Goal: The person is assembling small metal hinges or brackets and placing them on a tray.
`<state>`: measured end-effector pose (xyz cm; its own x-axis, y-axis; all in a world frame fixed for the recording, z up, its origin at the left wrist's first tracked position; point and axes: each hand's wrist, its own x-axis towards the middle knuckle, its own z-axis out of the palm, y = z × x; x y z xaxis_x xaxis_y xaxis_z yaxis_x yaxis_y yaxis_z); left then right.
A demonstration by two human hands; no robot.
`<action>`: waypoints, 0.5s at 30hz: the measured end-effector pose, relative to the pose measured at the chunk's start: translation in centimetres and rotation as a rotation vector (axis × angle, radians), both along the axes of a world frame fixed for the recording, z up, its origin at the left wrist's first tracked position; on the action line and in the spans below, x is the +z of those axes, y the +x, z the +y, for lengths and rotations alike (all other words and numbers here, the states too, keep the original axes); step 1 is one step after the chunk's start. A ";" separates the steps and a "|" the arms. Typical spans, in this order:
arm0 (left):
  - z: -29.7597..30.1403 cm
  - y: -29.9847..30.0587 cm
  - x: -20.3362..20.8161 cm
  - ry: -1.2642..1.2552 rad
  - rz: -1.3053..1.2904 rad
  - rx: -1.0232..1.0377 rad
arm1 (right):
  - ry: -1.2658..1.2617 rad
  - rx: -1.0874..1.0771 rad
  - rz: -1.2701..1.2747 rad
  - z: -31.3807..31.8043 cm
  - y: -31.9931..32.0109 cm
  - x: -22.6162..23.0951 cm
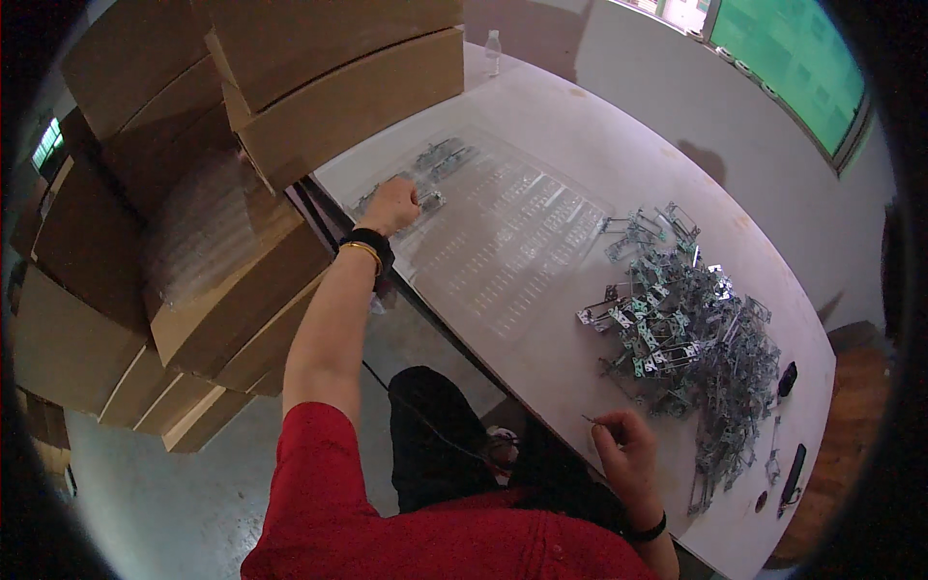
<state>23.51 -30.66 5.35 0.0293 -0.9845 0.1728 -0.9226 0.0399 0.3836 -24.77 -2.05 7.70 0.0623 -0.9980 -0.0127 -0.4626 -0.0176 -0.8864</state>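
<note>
Where left hand (391, 205) meets clear tray (512, 242), perhaps three metal parts (440, 159).

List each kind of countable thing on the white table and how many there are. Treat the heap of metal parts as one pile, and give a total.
Clear plastic tray: 1
Pile of metal parts: 1
Clear plastic bottle: 1
Small dark objects near the table's right end: about 3; what they are cannot be told
Total: about 6
</note>
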 end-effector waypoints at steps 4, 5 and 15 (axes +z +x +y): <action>0.5 0.0 -0.5 -0.040 0.069 0.040 | 0.013 0.001 0.008 0.0 -0.1 -0.5; 0.9 0.1 -0.5 -0.046 0.113 0.056 | 0.024 0.002 0.010 -0.1 -0.1 -0.6; 2.3 0.0 0.2 -0.044 0.080 0.096 | 0.039 0.018 0.038 0.2 0.2 0.6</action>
<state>23.54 -28.36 5.52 0.1380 -0.9682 0.2089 -0.8897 -0.0285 0.4557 -24.59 -1.89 8.33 0.0787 -0.9954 -0.0539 -0.4956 0.0079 -0.8685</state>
